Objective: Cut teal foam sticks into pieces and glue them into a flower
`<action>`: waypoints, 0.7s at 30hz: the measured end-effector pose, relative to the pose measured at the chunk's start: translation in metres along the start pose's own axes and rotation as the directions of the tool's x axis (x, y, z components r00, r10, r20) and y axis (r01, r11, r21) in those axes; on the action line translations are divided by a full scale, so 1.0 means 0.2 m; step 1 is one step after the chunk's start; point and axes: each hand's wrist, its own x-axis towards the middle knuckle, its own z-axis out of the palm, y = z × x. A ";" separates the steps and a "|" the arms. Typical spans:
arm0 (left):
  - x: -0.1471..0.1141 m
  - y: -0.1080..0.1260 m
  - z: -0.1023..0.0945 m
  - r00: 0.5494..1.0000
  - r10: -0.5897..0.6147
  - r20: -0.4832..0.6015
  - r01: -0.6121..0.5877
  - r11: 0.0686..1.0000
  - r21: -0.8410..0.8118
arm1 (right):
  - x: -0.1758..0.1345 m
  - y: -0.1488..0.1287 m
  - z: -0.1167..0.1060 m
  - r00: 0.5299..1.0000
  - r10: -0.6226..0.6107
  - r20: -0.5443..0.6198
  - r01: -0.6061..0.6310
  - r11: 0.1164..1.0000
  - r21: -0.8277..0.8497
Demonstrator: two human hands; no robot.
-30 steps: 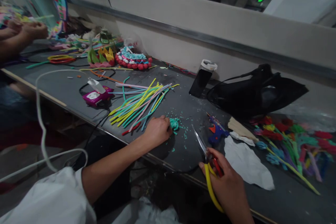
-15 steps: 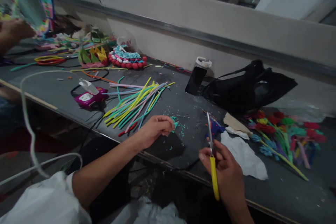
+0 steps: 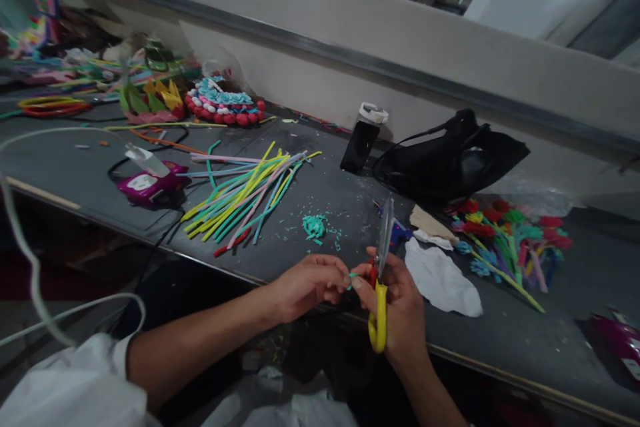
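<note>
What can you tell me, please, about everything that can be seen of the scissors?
The scissors have slim, grey, metallic-looking blades and a smooth yellow handle that looks like plastic; some red shows near where they meet. They are held in the right hand, near the front edge of the table, with their tips pointing up in the picture. The fingers partly cover them, and whether the blades are fully closed cannot be told from this angle.

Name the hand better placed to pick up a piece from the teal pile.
Probably the left hand: it is closer to the pile of teal pieces, while the right hand holds the scissors. Both hands meet at a small teal piece.
</note>
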 end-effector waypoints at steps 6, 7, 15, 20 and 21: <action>-0.02 0.01 0.03 1.000 0.007 0.019 -0.009 0.996 0.091 | 0.00 0.00 -0.04 0.998 0.067 0.004 -0.068 0.998 0.015; -0.02 0.02 0.02 0.999 0.024 0.031 -0.027 0.993 0.111 | 0.00 -0.01 -0.04 0.997 0.082 0.012 -0.082 0.996 0.032; -0.01 0.03 -0.02 0.985 -0.110 0.133 0.084 0.979 0.185 | 0.01 -0.02 -0.06 0.996 0.061 0.064 -0.063 0.998 0.019; 0.01 0.03 -0.03 0.963 -0.213 0.166 0.192 0.972 0.135 | 0.01 -0.02 -0.07 0.992 -0.002 0.130 0.010 0.998 -0.060; 0.01 0.03 -0.03 0.968 -0.204 0.150 0.188 0.976 0.114 | 0.01 -0.02 -0.07 0.993 -0.022 0.120 0.031 0.997 -0.072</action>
